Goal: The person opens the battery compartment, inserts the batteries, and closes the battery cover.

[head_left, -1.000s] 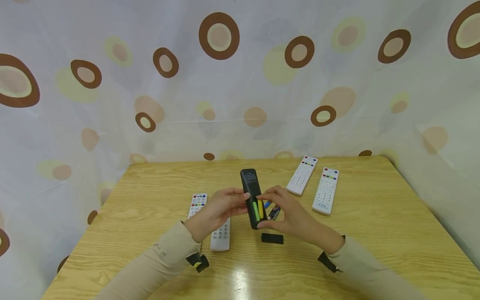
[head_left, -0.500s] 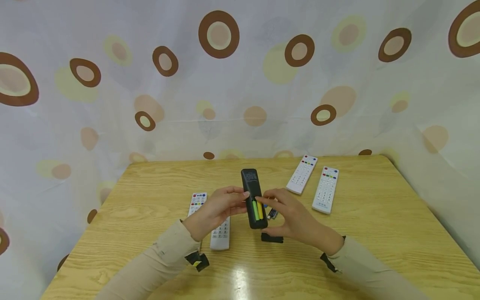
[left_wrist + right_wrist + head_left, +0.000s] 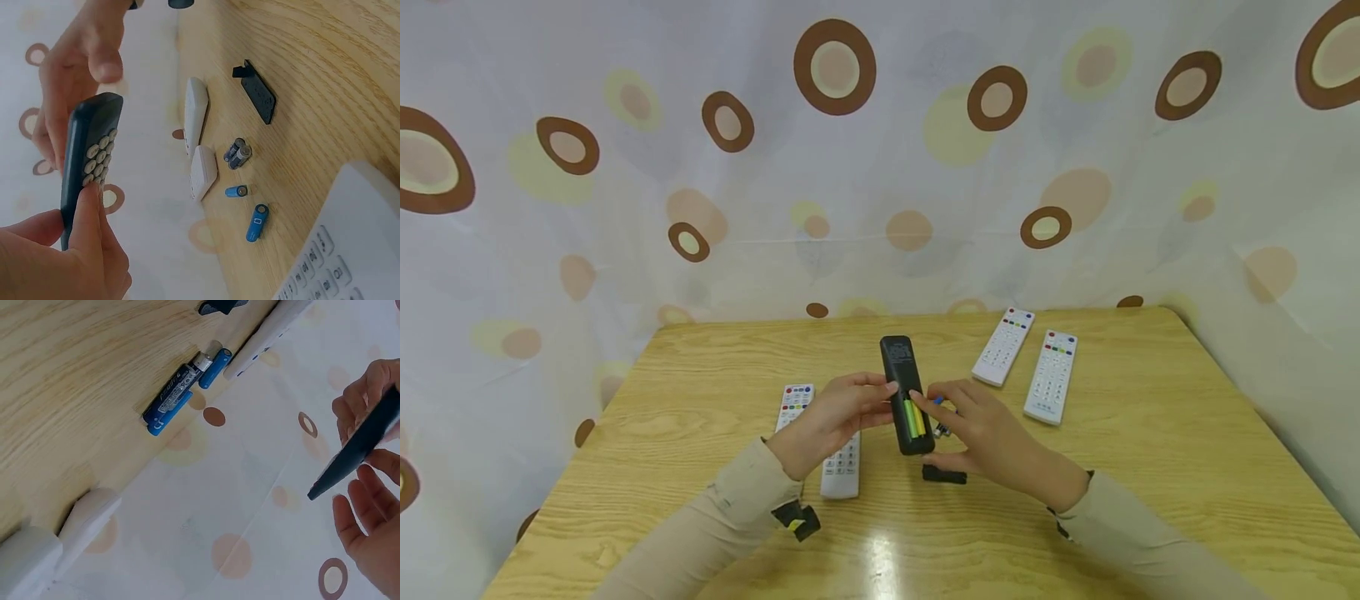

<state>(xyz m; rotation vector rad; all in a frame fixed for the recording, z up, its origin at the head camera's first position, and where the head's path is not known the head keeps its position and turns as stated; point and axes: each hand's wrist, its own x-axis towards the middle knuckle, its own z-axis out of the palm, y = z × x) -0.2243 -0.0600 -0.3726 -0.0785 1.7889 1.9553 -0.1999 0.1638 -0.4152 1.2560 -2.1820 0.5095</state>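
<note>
A black remote control (image 3: 898, 358) is tilted back side up above the table, its battery compartment uncovered. A green battery (image 3: 911, 417) and a yellow battery (image 3: 920, 419) lie side by side in it. My left hand (image 3: 838, 417) grips the remote from the left side, thumb on the back; in the left wrist view its fingers are on the button side. My right hand (image 3: 992, 433) has an index fingertip at the upper end of the compartment. Its thumb is near the remote's lower end, apart from it in the left wrist view. The black battery cover (image 3: 257, 94) lies on the table.
Several loose batteries, including a blue battery (image 3: 257, 222) and a dark one (image 3: 172, 394), lie beyond the cover. White remotes lie at the back right, like this white remote (image 3: 1051, 379), and one (image 3: 841, 475) lies under my left forearm. A patterned curtain (image 3: 880, 167) hangs behind the table.
My right thumb has come off the compartment's lower end, and its index fingertip has shifted slightly over the yellow battery, which now sits lower beside the green one. My left hand's grip is unchanged.
</note>
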